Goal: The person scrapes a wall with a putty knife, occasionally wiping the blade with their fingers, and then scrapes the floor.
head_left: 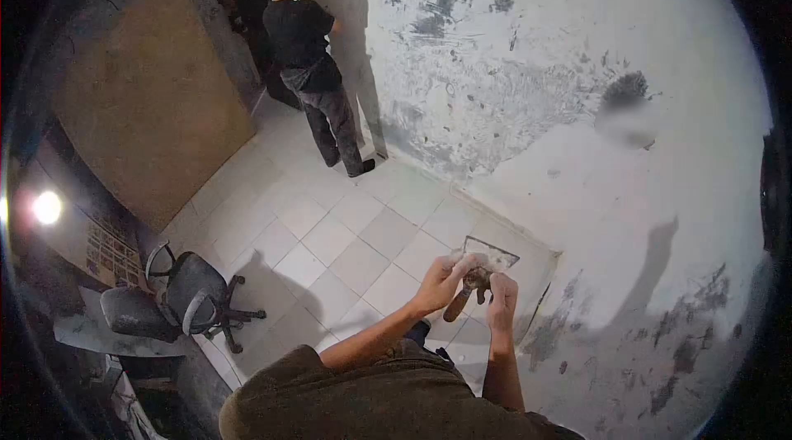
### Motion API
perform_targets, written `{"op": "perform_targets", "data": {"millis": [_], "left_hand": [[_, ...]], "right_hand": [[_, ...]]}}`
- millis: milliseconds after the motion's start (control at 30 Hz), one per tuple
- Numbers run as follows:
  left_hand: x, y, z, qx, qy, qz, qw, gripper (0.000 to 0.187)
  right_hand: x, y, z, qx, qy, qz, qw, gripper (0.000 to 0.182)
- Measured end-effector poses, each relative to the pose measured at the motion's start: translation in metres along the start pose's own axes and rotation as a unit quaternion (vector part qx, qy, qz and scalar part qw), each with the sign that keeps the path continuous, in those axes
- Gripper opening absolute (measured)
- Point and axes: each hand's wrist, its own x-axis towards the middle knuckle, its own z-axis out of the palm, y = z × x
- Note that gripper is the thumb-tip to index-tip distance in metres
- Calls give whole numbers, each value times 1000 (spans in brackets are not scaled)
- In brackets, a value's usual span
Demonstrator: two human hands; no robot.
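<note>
In front of my body I hold a wide putty knife (456, 306) with a wooden handle; its handle slants down toward me. The flat blade, pale with smears and dark along its edge, points away from me toward the wall's foot. My left hand (450, 281) is closed at the blade's base, its fingers over the near side. Opposite it, my right hand (502, 301) has curled fingers pressed against the tool's other side. Something dark and lumpy shows between the two hands; I cannot make out what it is.
The white wall (536, 101) on the right has patchy grey marks. Farther off, a person (309, 52) in dark clothes stands close to it. A black office chair (198, 291) is on the tiled floor (330, 238) to the left. A large brown board (157, 101) leans behind.
</note>
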Motion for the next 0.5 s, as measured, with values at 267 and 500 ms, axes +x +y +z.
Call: {"op": "perform_targets", "data": {"millis": [267,500], "left_hand": [[6,28,-2,38,63,31,997,34],[9,41,-3,-14,86,49,995,32]], "right_hand": [[26,-35,20,-76,-28,-70,994,38],[41,-27,29,-45,-52,-80,994,36]]}}
